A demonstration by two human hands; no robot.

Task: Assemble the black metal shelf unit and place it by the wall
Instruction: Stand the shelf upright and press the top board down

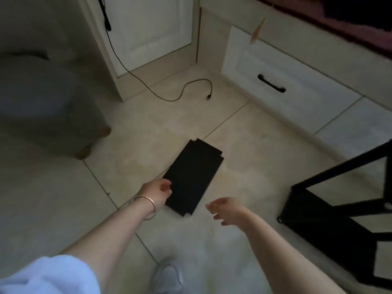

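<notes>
A flat black shelf panel (192,177) with notched corners lies on the tiled floor in the middle of the view. My left hand (156,193), a bangle on its wrist, is at the panel's near left edge with its fingers curled; whether it grips the edge is unclear. My right hand (226,209) hovers just right of the panel's near corner, fingers spread and holding nothing. The black metal shelf frame (331,211) stands on the floor at the right, partly cut off by the frame's edge.
A black power cable (169,96) trails across the floor from a white cabinet (148,32) at the back. A drawer unit with a black handle (271,83) runs along the right wall. A grey upholstered seat (48,107) stands at the left. My shoe (167,276) is below.
</notes>
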